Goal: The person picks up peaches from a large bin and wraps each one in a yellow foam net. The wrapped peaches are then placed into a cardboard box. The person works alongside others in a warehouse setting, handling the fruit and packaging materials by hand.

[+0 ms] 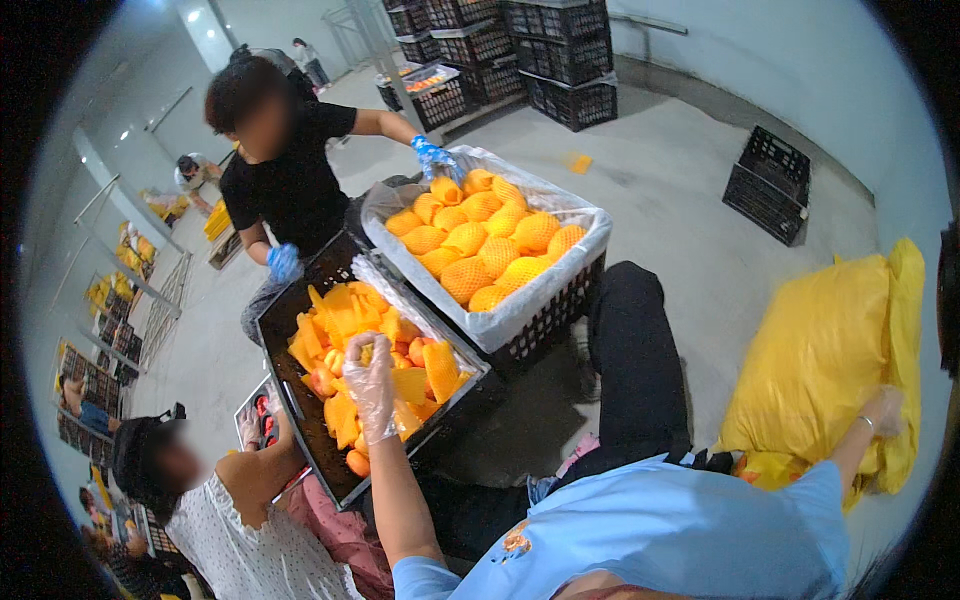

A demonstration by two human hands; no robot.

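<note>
My left hand (370, 379), in a clear plastic glove, is raised over a dark crate (300, 405) of loose peaches (358, 463) and yellow foam net sleeves (442, 367). Its fingers are curled near something yellow; whether they grip it is unclear. My right hand (886, 411) reaches out to the far right, at a large yellow sack (814, 345); its fingers are blurred. Between me and a co-worker sits a black crate lined with white sheeting (491, 330), filled with fruit in yellow foam nets (499, 256).
A co-worker in blue gloves (285, 150) touches the lined crate's far edge. Another co-worker (225, 502) sits at the lower left beside a tray. Empty black crates (766, 186) lie on the floor; stacked crates (562, 45) stand behind.
</note>
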